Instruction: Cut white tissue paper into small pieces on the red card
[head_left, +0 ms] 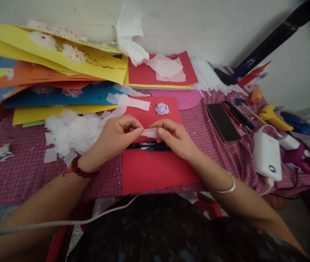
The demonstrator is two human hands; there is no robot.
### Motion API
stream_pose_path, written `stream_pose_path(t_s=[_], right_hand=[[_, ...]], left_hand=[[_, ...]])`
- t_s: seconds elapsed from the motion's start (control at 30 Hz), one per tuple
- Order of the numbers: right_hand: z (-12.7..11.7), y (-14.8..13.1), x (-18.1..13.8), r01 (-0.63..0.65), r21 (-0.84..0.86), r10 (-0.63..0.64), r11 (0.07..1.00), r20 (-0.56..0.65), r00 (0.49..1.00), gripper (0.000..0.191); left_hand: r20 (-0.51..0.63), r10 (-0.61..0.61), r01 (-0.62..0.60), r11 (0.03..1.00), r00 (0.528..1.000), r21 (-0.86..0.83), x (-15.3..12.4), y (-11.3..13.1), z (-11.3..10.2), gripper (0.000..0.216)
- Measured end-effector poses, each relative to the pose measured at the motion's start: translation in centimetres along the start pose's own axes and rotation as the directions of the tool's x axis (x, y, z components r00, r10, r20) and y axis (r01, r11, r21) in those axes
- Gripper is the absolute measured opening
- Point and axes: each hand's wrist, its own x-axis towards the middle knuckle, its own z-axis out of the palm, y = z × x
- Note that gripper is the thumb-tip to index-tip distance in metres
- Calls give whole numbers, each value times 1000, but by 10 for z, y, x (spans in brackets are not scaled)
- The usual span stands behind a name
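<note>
White strip: thin-looking paper (148,133) stretched between both hands above the red card (157,171); uneven pulling could tear it.
Left hand: fingertips (141,130) pinch the strip's near end.
Right hand: thumb and fingers (162,133) grip the opposite end; a slack hold could drop it.
Speckled tuft: sits on the card (162,108), beyond the right hand; a knuckle could knock it.
Pens: lie below the strip (157,148); a brush could roll them.
Paper pile: beside the left wrist (70,133); a forearm sweep could scatter it.
</note>
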Motion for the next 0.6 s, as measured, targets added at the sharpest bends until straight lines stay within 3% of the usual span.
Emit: stream_pose_path(t_s=[0.1, 0.27, 0.4, 0.5, 0.6], right_hand=[[-2, 0, 1, -43, -8, 43, 999, -27, 999, 35], [0, 7, 4, -83, 11, 83, 996, -7, 997, 20], [3, 7, 4, -105, -57, 105, 993, -8, 994, 15], [3, 4, 4, -102, -68, 99, 992, -49, 994, 16], [1, 2, 4, -135, -13, 134, 991, -86, 987, 16]], left_hand=[[-8, 22, -22, 1000, 1000, 2, 0, -1, 1, 12], [-4, 53, -53, 999, 999, 8, 0, 1, 2, 12], [33, -1, 5, 993, 999, -121, 0, 1, 6, 7], [96, -37, 59, 969, 995, -242, 0, -5, 11, 19], [120, -12, 37, 979, 993, -201, 2, -13, 12, 31]])
